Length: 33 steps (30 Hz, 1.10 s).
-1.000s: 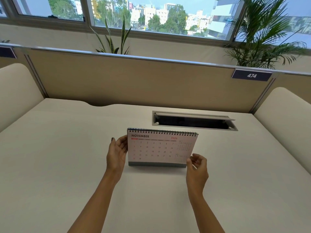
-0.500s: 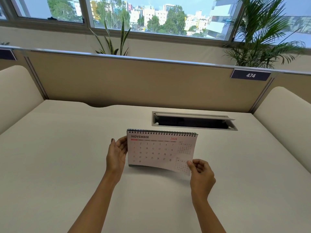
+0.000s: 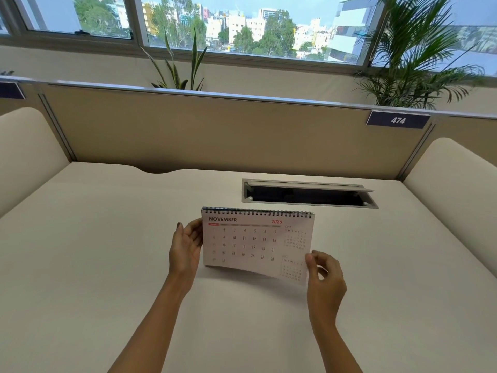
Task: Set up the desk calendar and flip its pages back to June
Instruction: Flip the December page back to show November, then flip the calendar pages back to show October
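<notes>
A spiral-bound desk calendar (image 3: 255, 243) stands on the pale desk (image 3: 94, 265) in the middle of the head view, its front page reading NOVEMBER 2026. My left hand (image 3: 185, 250) holds the calendar's left edge, thumb in front and fingers behind. My right hand (image 3: 324, 275) pinches the lower right corner of the November page, which is lifted off the stand and curls toward me. The calendar's base is hidden behind the raised page.
An open cable slot (image 3: 309, 195) with a raised flap lies in the desk just behind the calendar. A tan partition (image 3: 215, 130) with a "474" tag (image 3: 398, 120) closes the far side. Curved side panels flank the desk; plants stand behind the partition.
My right hand took hold of the November page's lower right corner and pulled it up and toward me, hiding the grey base. My left hand has stayed on the left edge.
</notes>
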Each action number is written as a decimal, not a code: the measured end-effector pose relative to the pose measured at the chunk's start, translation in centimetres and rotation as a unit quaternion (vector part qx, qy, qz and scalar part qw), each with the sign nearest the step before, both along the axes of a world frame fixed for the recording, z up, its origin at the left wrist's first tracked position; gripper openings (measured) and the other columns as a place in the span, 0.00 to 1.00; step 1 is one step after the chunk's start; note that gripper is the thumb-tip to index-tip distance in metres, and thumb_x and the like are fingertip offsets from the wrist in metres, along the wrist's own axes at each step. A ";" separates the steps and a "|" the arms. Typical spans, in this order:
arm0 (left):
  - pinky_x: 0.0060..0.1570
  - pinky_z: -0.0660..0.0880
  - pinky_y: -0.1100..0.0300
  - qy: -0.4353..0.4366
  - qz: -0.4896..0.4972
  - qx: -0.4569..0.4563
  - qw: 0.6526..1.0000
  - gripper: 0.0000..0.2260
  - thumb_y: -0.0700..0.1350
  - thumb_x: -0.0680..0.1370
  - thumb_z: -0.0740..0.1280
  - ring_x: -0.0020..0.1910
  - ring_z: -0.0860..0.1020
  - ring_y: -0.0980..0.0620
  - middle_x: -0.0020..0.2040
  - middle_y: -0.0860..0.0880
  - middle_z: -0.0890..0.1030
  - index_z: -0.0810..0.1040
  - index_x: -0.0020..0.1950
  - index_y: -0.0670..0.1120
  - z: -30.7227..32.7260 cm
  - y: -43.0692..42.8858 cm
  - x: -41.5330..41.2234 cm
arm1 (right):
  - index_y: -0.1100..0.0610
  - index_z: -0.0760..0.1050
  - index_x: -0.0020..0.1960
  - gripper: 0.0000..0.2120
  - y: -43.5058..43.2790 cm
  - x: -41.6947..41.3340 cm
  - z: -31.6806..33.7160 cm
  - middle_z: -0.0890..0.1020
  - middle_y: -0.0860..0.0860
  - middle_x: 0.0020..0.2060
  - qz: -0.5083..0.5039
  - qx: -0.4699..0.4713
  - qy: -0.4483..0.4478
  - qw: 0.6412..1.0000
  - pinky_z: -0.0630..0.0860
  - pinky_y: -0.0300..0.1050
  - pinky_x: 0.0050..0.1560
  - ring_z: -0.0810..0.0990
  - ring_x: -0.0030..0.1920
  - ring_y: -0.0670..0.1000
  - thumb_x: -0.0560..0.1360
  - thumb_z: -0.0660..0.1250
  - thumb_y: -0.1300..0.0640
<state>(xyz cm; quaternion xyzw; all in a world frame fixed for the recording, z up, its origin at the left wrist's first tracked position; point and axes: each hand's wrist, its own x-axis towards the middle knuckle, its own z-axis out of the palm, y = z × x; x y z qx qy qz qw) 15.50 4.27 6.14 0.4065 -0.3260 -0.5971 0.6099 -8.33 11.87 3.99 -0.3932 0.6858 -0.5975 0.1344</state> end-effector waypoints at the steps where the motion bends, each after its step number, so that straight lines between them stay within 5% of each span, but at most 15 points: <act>1: 0.59 0.72 0.54 -0.001 0.000 -0.001 1.000 0.23 0.54 0.82 0.46 0.58 0.77 0.47 0.58 0.43 0.80 0.73 0.63 0.41 0.1 0.0 0.0 | 0.55 0.75 0.43 0.09 0.1 -0.2 0.3 0.83 0.50 0.42 0.027 0.015 -0.054 0.998 0.78 0.41 0.40 0.82 0.43 0.53 0.79 0.61 0.53; 3: 0.57 0.72 0.55 -0.003 0.000 0.001 1.000 0.23 0.54 0.82 0.46 0.56 0.78 0.48 0.57 0.43 0.80 0.73 0.62 0.42 0.1 0.1 -0.1 | 0.58 0.78 0.47 0.19 0.3 -1.0 1.2 0.85 0.54 0.42 0.107 0.046 -0.240 0.964 0.80 0.48 0.43 0.84 0.43 0.55 0.81 0.54 0.47; 5: 0.54 0.73 0.54 0.001 -0.003 0.008 1.000 0.23 0.55 0.82 0.46 0.54 0.78 0.47 0.55 0.44 0.80 0.74 0.60 0.43 0.1 0.1 -0.1 | 0.61 0.79 0.54 0.23 0.7 -1.8 2.4 0.85 0.59 0.46 0.187 0.066 -0.409 0.891 0.78 0.53 0.47 0.83 0.47 0.58 0.80 0.53 0.45; 7: 0.52 0.74 0.52 0.005 -0.012 0.022 1.000 0.23 0.56 0.81 0.47 0.52 0.79 0.45 0.53 0.44 0.81 0.75 0.59 0.44 0.2 0.2 -0.2 | 0.58 0.82 0.52 0.19 1.2 -2.1 3.6 0.85 0.58 0.46 0.252 0.081 -0.454 0.851 0.79 0.52 0.45 0.84 0.46 0.58 0.80 0.56 0.48; 10: 0.45 0.75 0.53 0.003 -0.026 0.030 0.999 0.22 0.56 0.81 0.47 0.46 0.81 0.46 0.47 0.47 0.84 0.76 0.56 0.46 0.2 0.2 -0.2 | 0.58 0.81 0.42 0.15 0.9 -1.7 5.2 0.84 0.58 0.40 0.329 0.039 -0.377 0.865 0.79 0.51 0.40 0.83 0.40 0.58 0.68 0.72 0.46; 14: 0.53 0.74 0.56 -0.006 0.002 0.016 1.000 0.22 0.54 0.82 0.47 0.53 0.81 0.50 0.49 0.49 0.85 0.78 0.55 0.46 0.3 0.1 -0.2 | 0.62 0.78 0.54 0.16 -0.8 -0.5 7.5 0.84 0.59 0.49 0.378 -0.072 -0.324 0.864 0.80 0.52 0.48 0.83 0.48 0.58 0.70 0.72 0.54; 19: 0.60 0.71 0.54 -0.014 0.002 0.016 1.000 0.22 0.54 0.82 0.46 0.59 0.77 0.48 0.58 0.44 0.80 0.75 0.59 0.45 0.3 0.2 -0.2 | 0.57 0.76 0.59 0.14 -3.2 1.2 9.3 0.82 0.48 0.54 0.281 -0.080 0.051 0.955 0.76 0.33 0.52 0.80 0.54 0.46 0.74 0.68 0.60; 21: 0.60 0.71 0.53 -0.002 0.007 0.016 1.000 0.21 0.53 0.82 0.46 0.58 0.77 0.48 0.57 0.45 0.80 0.76 0.58 0.45 0.5 0.3 -0.3 | 0.55 0.75 0.60 0.14 -4.2 1.8 9.2 0.80 0.46 0.55 0.234 -0.085 0.189 0.950 0.72 0.26 0.52 0.77 0.53 0.41 0.74 0.69 0.58; 23: 0.59 0.71 0.53 0.007 0.007 0.020 1.000 0.20 0.53 0.82 0.46 0.57 0.77 0.48 0.56 0.46 0.80 0.75 0.58 0.46 0.7 0.3 -0.5 | 0.56 0.76 0.59 0.14 -5.1 2.2 8.9 0.81 0.50 0.56 0.225 -0.094 0.266 0.933 0.70 0.31 0.57 0.75 0.55 0.43 0.74 0.69 0.58; 33: 0.60 0.71 0.54 0.011 0.003 0.003 1.000 0.22 0.53 0.82 0.46 0.57 0.77 0.48 0.56 0.44 0.80 0.75 0.60 0.43 0.1 0.3 -0.3 | 0.59 0.80 0.51 0.08 -7.3 3.0 7.0 0.83 0.52 0.45 0.181 -0.094 0.386 0.899 0.76 0.44 0.53 0.76 0.52 0.51 0.72 0.71 0.60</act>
